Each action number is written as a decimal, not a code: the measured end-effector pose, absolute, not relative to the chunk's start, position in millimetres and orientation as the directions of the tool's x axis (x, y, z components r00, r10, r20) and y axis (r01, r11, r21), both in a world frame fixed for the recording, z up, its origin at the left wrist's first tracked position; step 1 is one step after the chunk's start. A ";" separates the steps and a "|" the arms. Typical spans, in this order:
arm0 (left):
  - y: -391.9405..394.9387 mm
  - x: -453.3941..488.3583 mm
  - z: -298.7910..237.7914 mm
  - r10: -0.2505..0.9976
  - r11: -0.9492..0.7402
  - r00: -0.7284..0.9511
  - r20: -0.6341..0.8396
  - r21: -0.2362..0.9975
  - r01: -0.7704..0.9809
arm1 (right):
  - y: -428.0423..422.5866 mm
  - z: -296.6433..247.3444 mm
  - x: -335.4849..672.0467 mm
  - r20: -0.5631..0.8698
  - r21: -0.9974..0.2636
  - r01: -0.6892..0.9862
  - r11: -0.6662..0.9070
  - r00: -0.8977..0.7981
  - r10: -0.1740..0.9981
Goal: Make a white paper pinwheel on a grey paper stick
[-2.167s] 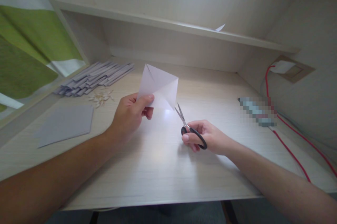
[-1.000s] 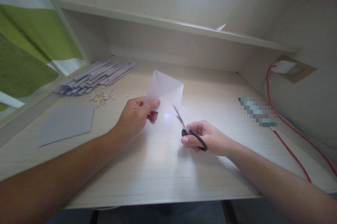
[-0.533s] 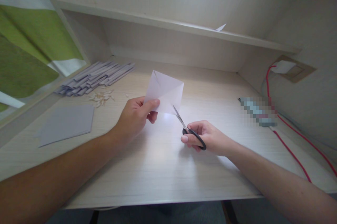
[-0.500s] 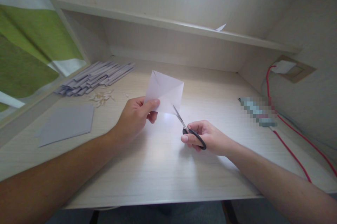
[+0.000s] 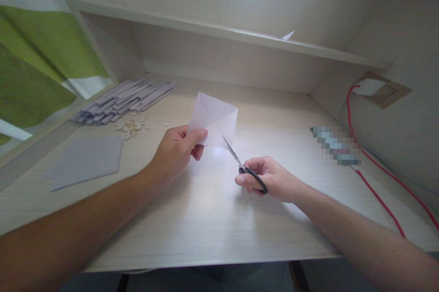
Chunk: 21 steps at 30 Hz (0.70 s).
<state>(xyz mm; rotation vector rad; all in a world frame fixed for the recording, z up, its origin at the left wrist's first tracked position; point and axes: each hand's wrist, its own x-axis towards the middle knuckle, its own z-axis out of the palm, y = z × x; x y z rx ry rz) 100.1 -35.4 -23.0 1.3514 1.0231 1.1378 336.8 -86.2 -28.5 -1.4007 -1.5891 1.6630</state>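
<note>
My left hand (image 5: pixel 181 145) pinches the lower left corner of a small white square of paper (image 5: pixel 216 118), thumb in front and fingers behind. Crease lines run across the paper, and it is held above the desk. My right hand (image 5: pixel 267 177) grips scissors (image 5: pixel 254 177) with black handles. Their metal blades point up and left and overlap the paper's lower edge near its right side. The blades look nearly closed; whether they have cut into the paper I cannot tell.
A pile of folded paper strips (image 5: pixel 126 100) lies at the back left of the desk (image 5: pixel 206 228), with pale scraps (image 5: pixel 132 126) before it. Sheets of paper (image 5: pixel 91 159) lie nearer. A blurred-out object (image 5: pixel 336 145) and red cable (image 5: pixel 380 202) are at right, under a shelf (image 5: pixel 219 31).
The paper and the scissors have shifted very slightly to the left. Both hands keep their holds.
</note>
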 end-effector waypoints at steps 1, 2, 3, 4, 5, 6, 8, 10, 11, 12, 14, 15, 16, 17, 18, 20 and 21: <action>-35.2 99.9 -23.3 0.979 -0.091 0.183 0.091 0.996 -0.010 | -86.0 -29.0 336.8 -0.355 -0.918 0.314 -0.241 -0.385 0.852; -35.1 99.8 -23.4 0.979 -0.092 0.183 0.092 0.996 -0.006 | -85.9 -29.4 336.8 -0.355 -0.919 0.313 -0.241 -0.384 0.853; -35.1 99.9 -23.3 0.979 -0.094 0.184 0.093 0.996 -0.003 | -85.9 -29.8 336.7 -0.353 -0.919 0.313 -0.240 -0.382 0.854; -35.1 100.0 -23.1 0.978 -0.096 0.184 0.095 0.995 -0.002 | -85.9 -30.1 336.6 -0.350 -0.919 0.315 -0.236 -0.380 0.856; -35.2 100.1 -22.9 0.978 -0.096 0.183 0.094 0.995 -0.002 | -85.9 -30.3 336.5 -0.348 -0.919 0.317 -0.232 -0.380 0.857; -35.3 100.1 -22.7 0.979 -0.094 0.183 0.093 0.996 -0.002 | -85.9 -30.5 336.5 -0.347 -0.919 0.320 -0.230 -0.379 0.858; -35.4 100.0 -22.6 0.979 -0.090 0.183 0.090 0.996 -0.004 | -86.0 -30.8 336.5 -0.348 -0.919 0.319 -0.232 -0.377 0.858; -35.3 99.5 -23.1 0.979 -0.087 0.187 0.087 0.996 -0.007 | -86.2 -31.2 336.7 -0.343 -0.921 0.314 -0.230 -0.377 0.861; -35.2 99.3 -23.4 0.978 -0.088 0.189 0.088 0.996 -0.008 | -86.3 -31.3 336.8 -0.340 -0.922 0.315 -0.226 -0.375 0.862; -35.1 99.1 -23.7 0.978 -0.089 0.191 0.089 0.996 -0.010 | -86.4 -31.3 336.9 -0.336 -0.922 0.316 -0.222 -0.374 0.864; -34.8 99.1 -23.8 0.979 -0.088 0.186 0.088 0.996 -0.009 | -86.5 -30.9 336.8 -0.334 -0.921 0.324 -0.217 -0.369 0.868; -34.6 99.3 -23.7 0.980 -0.088 0.180 0.088 0.996 -0.006 | -86.5 -30.5 336.6 -0.335 -0.920 0.327 -0.217 -0.366 0.868; -34.4 99.5 -23.5 0.980 -0.088 0.178 0.087 0.996 0.000 | -86.4 -30.0 336.4 -0.337 -0.919 0.328 -0.219 -0.364 0.868; -34.3 99.8 -23.2 0.981 -0.090 0.176 0.087 0.996 0.006 | -86.2 -29.5 336.0 -0.338 -0.919 0.327 -0.221 -0.363 0.868; -34.2 100.2 -22.8 0.981 -0.092 0.172 0.089 0.996 0.010 | -86.1 -29.1 335.6 -0.340 -0.919 0.326 -0.223 -0.363 0.868; -34.2 100.8 -22.2 0.981 -0.095 0.174 0.092 0.995 0.009 | -85.9 -28.5 334.9 -0.341 -0.919 0.321 -0.228 -0.360 0.868; -34.3 101.1 -21.9 0.981 -0.094 0.174 0.091 0.996 0.007 | -85.9 -28.5 334.7 -0.341 -0.920 0.318 -0.230 -0.358 0.869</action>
